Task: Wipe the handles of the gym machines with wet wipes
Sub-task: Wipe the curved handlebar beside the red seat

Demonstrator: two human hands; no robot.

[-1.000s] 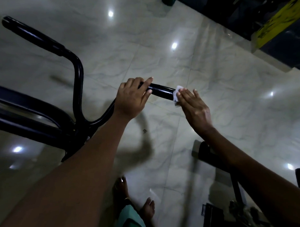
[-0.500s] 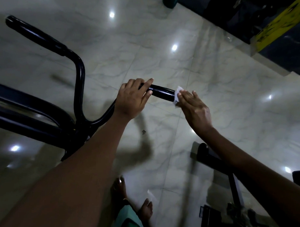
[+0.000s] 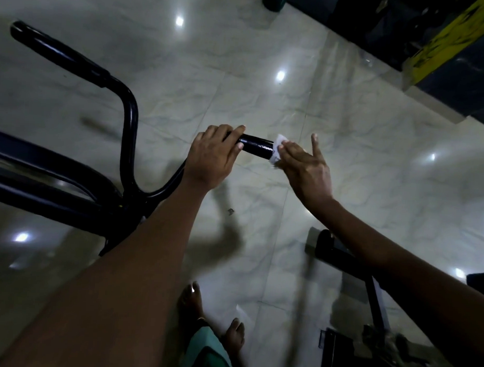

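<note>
Wiping the end of the handle (image 3: 257, 148), you are midway through cleaning this machine: your left hand (image 3: 212, 155) curls round the black bar just inboard of the bare stretch and steadies it, while your right hand (image 3: 304, 169) presses a small white wipe (image 3: 277, 149) against the bar's open tip. The right hand's fingers lie mostly straight and flat on the wipe, one finger lifted clear and pointing away; whether the thumb pinches the wipe from below cannot be told from this angle.

The step in hand looks like the end cap. The next move likely calls for wrapping the wipe round the bar and drawing it along toward your left hand, then shifting that grip so the covered part gets wiped too. The second handle (image 3: 61, 55), up and to the left on the same frame, stands well apart from both hands.

The handle is a glossy black tube, short and straight where you hold it, bending down into the machine's dark frame (image 3: 51, 182). It catches a faint shine near the tip. It hangs in the air above a pale marbled floor (image 3: 372, 188), with your bare feet below it.
</note>
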